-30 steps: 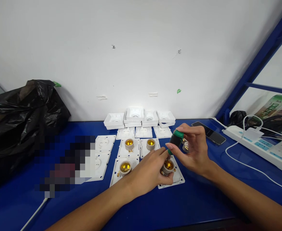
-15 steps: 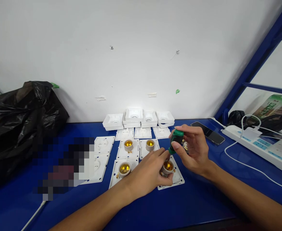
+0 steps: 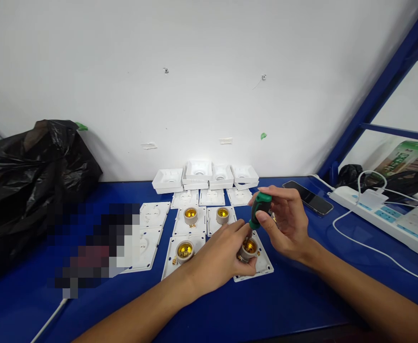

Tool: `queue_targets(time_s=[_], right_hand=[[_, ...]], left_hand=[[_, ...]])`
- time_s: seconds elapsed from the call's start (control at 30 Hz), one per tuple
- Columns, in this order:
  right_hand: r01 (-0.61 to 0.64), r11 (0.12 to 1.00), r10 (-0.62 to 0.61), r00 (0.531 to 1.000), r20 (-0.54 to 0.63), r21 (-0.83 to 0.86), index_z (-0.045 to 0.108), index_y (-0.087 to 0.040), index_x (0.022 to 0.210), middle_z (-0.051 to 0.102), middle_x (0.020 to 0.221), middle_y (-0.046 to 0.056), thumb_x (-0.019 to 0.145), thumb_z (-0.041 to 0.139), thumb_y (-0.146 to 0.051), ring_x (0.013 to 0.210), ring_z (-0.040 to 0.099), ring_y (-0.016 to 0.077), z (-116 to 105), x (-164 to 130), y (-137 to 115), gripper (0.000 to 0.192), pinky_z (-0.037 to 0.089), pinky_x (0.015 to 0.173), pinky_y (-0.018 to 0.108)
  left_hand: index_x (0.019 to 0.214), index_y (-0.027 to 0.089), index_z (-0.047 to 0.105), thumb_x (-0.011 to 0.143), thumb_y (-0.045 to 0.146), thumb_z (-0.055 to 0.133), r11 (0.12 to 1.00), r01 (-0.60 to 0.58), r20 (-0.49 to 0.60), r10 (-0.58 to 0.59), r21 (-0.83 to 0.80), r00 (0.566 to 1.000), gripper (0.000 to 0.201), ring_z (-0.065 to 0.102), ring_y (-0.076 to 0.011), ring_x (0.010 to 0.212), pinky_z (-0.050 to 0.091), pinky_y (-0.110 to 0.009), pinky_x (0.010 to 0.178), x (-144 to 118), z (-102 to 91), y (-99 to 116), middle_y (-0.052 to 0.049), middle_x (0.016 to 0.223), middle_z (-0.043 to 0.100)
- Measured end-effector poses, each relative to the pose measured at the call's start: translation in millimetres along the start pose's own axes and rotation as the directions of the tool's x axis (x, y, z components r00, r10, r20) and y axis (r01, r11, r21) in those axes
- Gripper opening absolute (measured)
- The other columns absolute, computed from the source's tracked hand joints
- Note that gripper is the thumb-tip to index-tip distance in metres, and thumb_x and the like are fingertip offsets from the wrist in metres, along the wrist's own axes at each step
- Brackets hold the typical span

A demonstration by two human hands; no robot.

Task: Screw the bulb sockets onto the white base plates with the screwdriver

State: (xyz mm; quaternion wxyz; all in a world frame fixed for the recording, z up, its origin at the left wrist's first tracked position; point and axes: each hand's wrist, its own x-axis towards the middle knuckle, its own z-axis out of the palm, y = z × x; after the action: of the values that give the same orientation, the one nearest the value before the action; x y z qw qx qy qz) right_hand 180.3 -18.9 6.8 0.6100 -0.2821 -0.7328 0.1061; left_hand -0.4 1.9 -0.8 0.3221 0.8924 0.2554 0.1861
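My right hand (image 3: pixel 287 221) grips a green and black screwdriver (image 3: pixel 261 208), tilted slightly, with its shaft pointing down into a lamp socket (image 3: pixel 249 247). That round socket has a gold-coloured threaded inside and sits on a square white base plate (image 3: pixel 264 264). Thumb and fingers of my left hand (image 3: pixel 226 257) are closed around the socket's rim. The screwdriver's tip is hidden inside the socket. To the left, other sockets, one at the front (image 3: pixel 185 251) and one behind (image 3: pixel 222 216), are seated on white plates of the same kind.
White square covers (image 3: pixel 168 178) are stacked against the wall. Bare white plates (image 3: pixel 154 214) lie at the left. A phone (image 3: pixel 308 197) and a white power strip (image 3: pixel 391 216) with cables are on the right. A black plastic bag (image 3: pixel 34 190) fills the left side.
The screwdriver handle has turned slightly in my right hand, whose fingers have shifted a little. My left hand and the socket have stayed in place.
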Motion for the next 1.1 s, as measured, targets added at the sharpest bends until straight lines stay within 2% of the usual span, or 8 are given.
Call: queue_targets(time_s=[0.17, 0.4, 0.53, 0.73, 0.93, 1.1], right_hand=[[-0.014, 1.000, 0.015, 1.000, 0.013, -0.017, 0.049, -0.031, 0.138, 0.058, 0.109, 0.005, 0.092, 0.061, -0.011, 0.096, 0.064, 0.0190, -1, 0, 1, 0.052, 0.059, 0.075, 0.038], [-0.041, 0.998, 0.036, 0.995, 0.094, 0.049, 0.050, -0.030, 0.138, 0.059, 0.113, 0.006, 0.094, 0.059, -0.013, 0.102, 0.066, 0.0202, -3, 2, -4, 0.048, 0.060, 0.084, 0.042], [-0.042, 0.997, 0.035, 0.994, 0.099, 0.064, 0.049, -0.030, 0.137, 0.060, 0.116, 0.007, 0.095, 0.058, -0.015, 0.104, 0.067, 0.0216, -4, 2, -5, 0.046, 0.062, 0.084, 0.044], [-0.056, 0.998, 0.054, 0.993, 0.105, 0.014, 0.050, -0.030, 0.136, 0.060, 0.112, 0.006, 0.094, 0.060, -0.016, 0.099, 0.066, 0.0199, -4, 5, -6, 0.045, 0.061, 0.081, 0.041], [0.029, 0.998, -0.027, 0.999, 0.033, -0.058, 0.052, -0.034, 0.129, 0.056, 0.095, 0.000, 0.085, 0.073, -0.014, 0.078, 0.058, 0.0149, -1, 10, -6, 0.053, 0.055, 0.057, 0.029], [0.035, 0.998, -0.028, 0.993, 0.112, -0.059, 0.050, -0.033, 0.137, 0.058, 0.107, 0.003, 0.089, 0.067, -0.013, 0.086, 0.061, 0.0158, -3, 11, -5, 0.055, 0.057, 0.063, 0.031]], left_hand=[[0.109, 0.021, 0.059, 0.079, 0.023, 0.068, 1.000, 0.004, -0.001, -0.004, -0.009, 1.000, 0.031, 0.058, -0.0244, 0.096, 0.048, -0.037, 0.082, 0, 0.3, 0, -0.006, 0.108, 0.061], [0.110, 0.020, 0.060, 0.078, 0.023, 0.069, 1.000, 0.014, -0.004, -0.014, 0.006, 1.000, 0.033, 0.058, -0.0241, 0.094, 0.047, -0.036, 0.079, 0, 0.6, 0, -0.006, 0.106, 0.060], [0.110, 0.020, 0.060, 0.078, 0.023, 0.068, 1.000, 0.012, -0.003, -0.012, 0.006, 1.000, 0.032, 0.058, -0.0239, 0.094, 0.047, -0.036, 0.079, 0, 0.6, 1, -0.006, 0.106, 0.060], [0.108, 0.021, 0.059, 0.078, 0.023, 0.068, 1.000, 0.028, -0.003, -0.028, 0.014, 1.000, 0.032, 0.058, -0.0239, 0.094, 0.048, -0.036, 0.080, 0, 0.2, 2, -0.006, 0.107, 0.061], [0.103, 0.021, 0.057, 0.078, 0.024, 0.067, 0.999, 0.033, -0.006, -0.032, 0.027, 0.999, 0.026, 0.057, -0.0205, 0.087, 0.046, -0.033, 0.073, -1, 0.7, 2, -0.004, 0.104, 0.062], [0.098, 0.020, 0.059, 0.078, 0.025, 0.068, 0.997, 0.060, -0.026, -0.059, 0.053, 0.998, 0.023, 0.056, -0.0205, 0.085, 0.047, -0.034, 0.073, -2, 2.0, 3, -0.004, 0.100, 0.061]])
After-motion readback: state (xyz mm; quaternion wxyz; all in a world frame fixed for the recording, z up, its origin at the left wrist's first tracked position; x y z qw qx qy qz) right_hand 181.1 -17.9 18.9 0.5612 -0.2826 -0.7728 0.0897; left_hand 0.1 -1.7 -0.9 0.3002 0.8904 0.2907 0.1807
